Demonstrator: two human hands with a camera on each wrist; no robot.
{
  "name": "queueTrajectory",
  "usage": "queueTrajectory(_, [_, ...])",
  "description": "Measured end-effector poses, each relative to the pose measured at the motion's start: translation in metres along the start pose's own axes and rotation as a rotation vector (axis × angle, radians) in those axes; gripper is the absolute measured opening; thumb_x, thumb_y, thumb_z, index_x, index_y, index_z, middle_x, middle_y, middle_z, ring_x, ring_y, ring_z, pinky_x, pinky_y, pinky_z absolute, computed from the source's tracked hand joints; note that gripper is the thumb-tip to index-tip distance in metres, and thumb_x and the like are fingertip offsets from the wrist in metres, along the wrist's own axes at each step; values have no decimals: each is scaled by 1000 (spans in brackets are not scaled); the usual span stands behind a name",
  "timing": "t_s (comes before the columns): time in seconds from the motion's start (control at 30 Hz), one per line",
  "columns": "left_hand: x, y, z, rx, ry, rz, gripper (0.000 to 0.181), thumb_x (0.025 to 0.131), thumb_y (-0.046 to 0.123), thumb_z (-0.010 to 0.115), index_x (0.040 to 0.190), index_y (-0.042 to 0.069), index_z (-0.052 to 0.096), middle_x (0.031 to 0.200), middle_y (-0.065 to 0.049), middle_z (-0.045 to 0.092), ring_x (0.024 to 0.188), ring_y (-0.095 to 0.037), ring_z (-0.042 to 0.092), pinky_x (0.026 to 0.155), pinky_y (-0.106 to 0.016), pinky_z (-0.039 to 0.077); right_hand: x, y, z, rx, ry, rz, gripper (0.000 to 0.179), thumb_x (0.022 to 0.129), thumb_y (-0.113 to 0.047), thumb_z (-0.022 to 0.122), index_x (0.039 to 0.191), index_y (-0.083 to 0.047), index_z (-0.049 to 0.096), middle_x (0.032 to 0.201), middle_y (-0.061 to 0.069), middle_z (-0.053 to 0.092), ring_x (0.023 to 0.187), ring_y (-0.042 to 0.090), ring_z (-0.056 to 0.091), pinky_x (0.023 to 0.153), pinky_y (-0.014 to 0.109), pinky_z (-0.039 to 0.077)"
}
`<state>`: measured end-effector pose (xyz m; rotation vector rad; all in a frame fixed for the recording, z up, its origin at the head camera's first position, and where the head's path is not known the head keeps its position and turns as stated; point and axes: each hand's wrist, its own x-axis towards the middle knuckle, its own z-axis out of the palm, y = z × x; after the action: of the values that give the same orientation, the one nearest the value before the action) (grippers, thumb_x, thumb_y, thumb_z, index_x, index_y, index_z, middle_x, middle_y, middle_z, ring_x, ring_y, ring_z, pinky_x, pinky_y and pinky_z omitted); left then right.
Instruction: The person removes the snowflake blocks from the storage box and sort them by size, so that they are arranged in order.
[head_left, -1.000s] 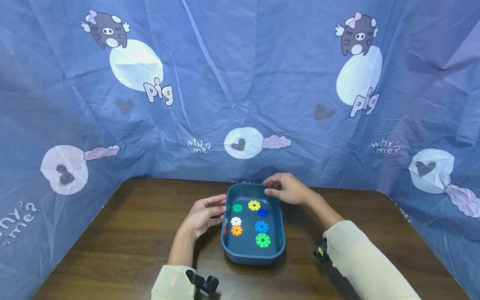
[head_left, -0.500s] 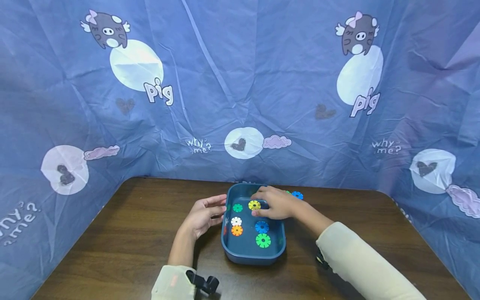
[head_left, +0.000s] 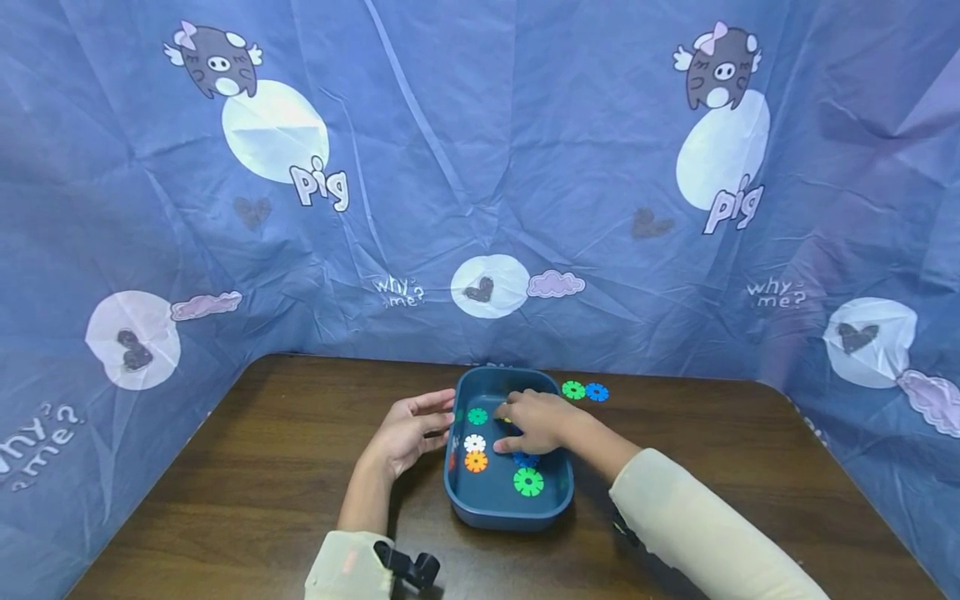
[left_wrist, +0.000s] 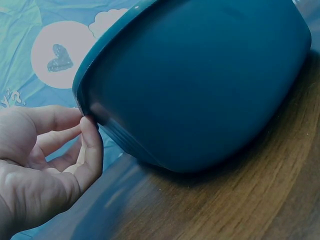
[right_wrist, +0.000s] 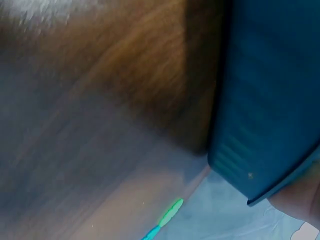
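Note:
A dark blue plastic box (head_left: 512, 518) stands on the table with several notched plastic discs inside: a green disc (head_left: 477, 416), a white disc (head_left: 475, 443), an orange disc (head_left: 476, 462) and a larger bright green disc (head_left: 528, 482). My right hand (head_left: 536, 423) reaches over the right rim into the box, thumb and fingers apart, over a yellow disc and a blue disc (head_left: 527, 460) that it partly covers. My left hand (head_left: 405, 433) rests its fingertips against the outer left wall, right beneath the rim (left_wrist: 80, 90) in the left wrist view.
On the wooden table (head_left: 300, 467), behind the box to the right, lie a green disc (head_left: 573, 390) and a blue disc (head_left: 597, 392) side by side. A blue printed cloth (head_left: 420, 208) hangs behind the table and along both sides.
My right hand has moved from the far right rim down into the box, toward me and leftward. The green and blue discs on the table now show. My left hand has stayed put.

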<state>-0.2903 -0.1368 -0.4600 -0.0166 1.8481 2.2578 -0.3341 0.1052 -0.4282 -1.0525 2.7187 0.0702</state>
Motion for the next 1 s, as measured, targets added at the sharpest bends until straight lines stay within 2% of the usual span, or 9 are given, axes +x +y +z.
queueTrajectory(0.3, [0,-1,0,-12,1,4,46,94,-5,65,139,-1,60,135,-22,58,98,-21,63,78,-35,56,-6,-15,1,51,-13,-74,65,97,-63,58,145,-20,59,141,8,57,123,25,56,106,47,47])
queueTrajectory(0.5, [1,-1,0,-19,0,-1,46,94,-5,65,139,-1,59,137,-23,57,98,-21,63,78,-34,57,-11,-26,3,63,-9,-139,62,96,-63,59,144,-23,61,139,5,59,121,21,57,106,47,47])
queueTrajectory(0.63, [0,-1,0,-22,-6,3,46,95,-4,64,140,-2,58,137,-24,56,97,-20,63,77,-33,56,-14,-29,2,79,-7,-155,59,96,-61,60,142,-23,62,139,3,60,122,20,56,106,46,47])
queueTrajectory(0.83, [1,-1,0,-17,-6,2,47,94,-4,65,140,-2,58,137,-22,57,99,-20,63,78,-33,56,-14,-26,0,78,35,-189,55,98,-51,65,142,-20,62,130,2,62,117,17,59,103,42,49])
queueTrajectory(1.0, [1,-2,0,-24,-1,2,47,94,-5,64,140,-2,58,137,-23,57,100,-21,63,77,-33,55,-7,-18,-1,128,36,-172,48,99,-42,67,141,-20,62,128,2,63,116,15,60,104,41,49])
